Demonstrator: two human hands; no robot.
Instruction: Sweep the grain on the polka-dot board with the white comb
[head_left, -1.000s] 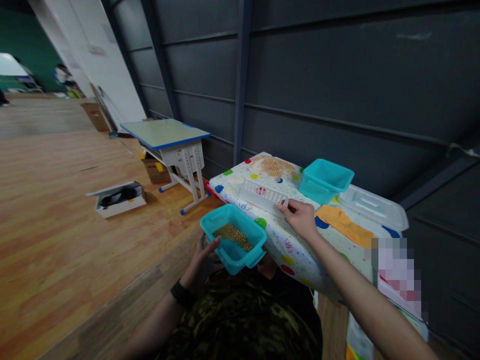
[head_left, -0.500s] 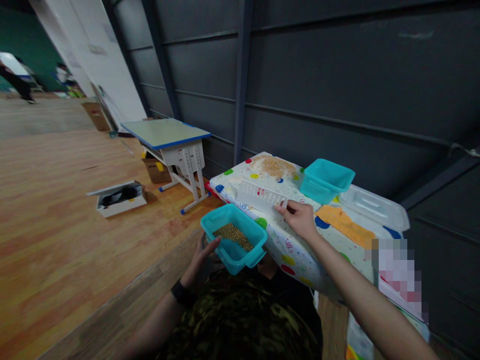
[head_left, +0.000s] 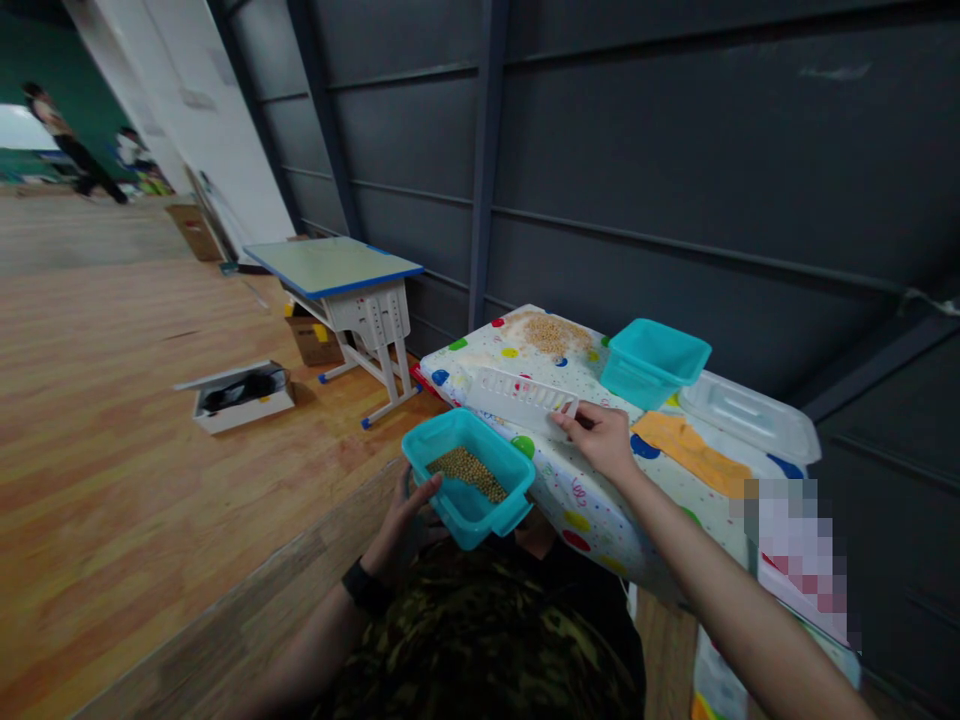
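Observation:
My left hand [head_left: 405,515] grips the near left side of a teal plastic container [head_left: 517,465], thumb over its rim, at the table's front edge. Small greenish-brown beans [head_left: 472,470] lie in its bottom. With thumb and fingers, my right hand [head_left: 598,438] pinches the right end of a white slotted plastic tray [head_left: 506,405], just behind the container. Whether the tray touches the tablecloth, I cannot tell. Pale grains or beans [head_left: 555,335] lie scattered on the patterned tablecloth [head_left: 480,350] beyond it.
A second teal container [head_left: 652,365] stands at the table's back right, near a clear plastic lid [head_left: 750,415] and an orange cloth [head_left: 690,450]. Dark wall panels [head_left: 675,150] rise behind. To the left are a school desk [head_left: 334,268], a white box [head_left: 240,400] and a distant person [head_left: 71,145].
The slotted tray has tilted and dipped slightly, its left end shifting a little left. My left hand and the container keep their place. The distant person has moved right.

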